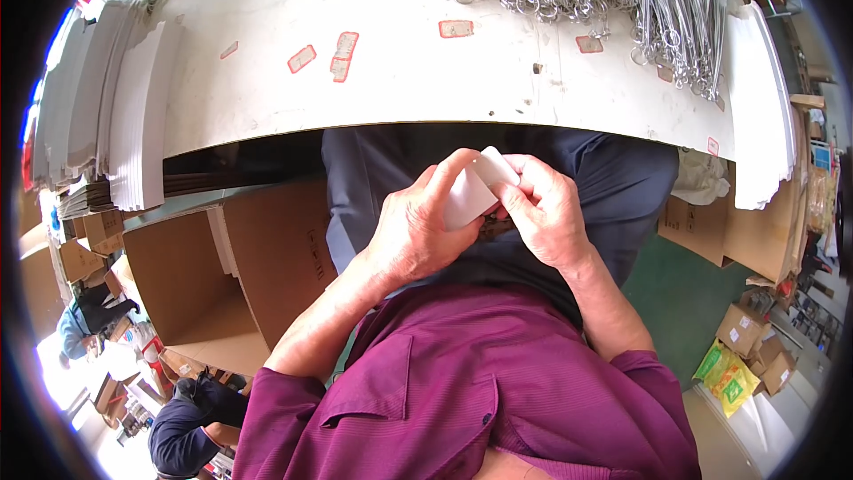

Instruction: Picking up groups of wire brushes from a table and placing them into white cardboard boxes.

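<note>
Small white flat card (473, 188), pinched between both hands' fingers (449, 169).

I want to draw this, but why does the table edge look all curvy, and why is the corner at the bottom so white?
Head view: the fisheye lens bends the straight edge of the white table toward the rim; the lower-left corner is washed out by bright light; black rings the rim; both hands, left hand and right hand, and the small white piece look sharp.

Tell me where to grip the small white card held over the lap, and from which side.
Grip the white card by its free far corner, from the table side. The left hand and right hand cover its near part; only that tilted upper end sticks out.
</note>
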Demonstrator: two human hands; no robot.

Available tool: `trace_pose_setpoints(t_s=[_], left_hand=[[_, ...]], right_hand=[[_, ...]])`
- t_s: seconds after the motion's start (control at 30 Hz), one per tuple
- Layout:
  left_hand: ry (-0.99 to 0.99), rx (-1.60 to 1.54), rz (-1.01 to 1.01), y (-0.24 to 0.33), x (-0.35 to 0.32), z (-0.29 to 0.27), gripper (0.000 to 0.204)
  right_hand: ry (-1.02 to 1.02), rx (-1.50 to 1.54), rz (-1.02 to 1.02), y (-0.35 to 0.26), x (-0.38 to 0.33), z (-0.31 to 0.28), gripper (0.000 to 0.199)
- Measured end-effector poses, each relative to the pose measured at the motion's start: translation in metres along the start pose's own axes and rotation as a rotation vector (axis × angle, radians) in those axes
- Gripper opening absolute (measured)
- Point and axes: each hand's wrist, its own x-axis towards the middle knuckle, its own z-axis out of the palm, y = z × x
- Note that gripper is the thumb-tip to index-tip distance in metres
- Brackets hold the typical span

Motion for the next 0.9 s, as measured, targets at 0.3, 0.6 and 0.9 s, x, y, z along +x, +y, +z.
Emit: trace_pose_setpoints(t_s=[0.3,0.6,0.9], left_hand=[[-0.039,0.057,0.028,-0.003,0.003,0.001,0.069],[0.026,0.036,-0.049,-0.005,0.001,0.006,0.073],[0.116,0.152,0.083,-0.014,-0.004,0.014,0.066]], right_hand=[[0.047,-0.333,-0.224,0.004,0.001,0.002,0.025],[0.087,-0.542,-0.485,0.004,-0.001,0.019,0.028],[0.188,-0.109,-0.168,0.016,0.002,0.035,0.012]])
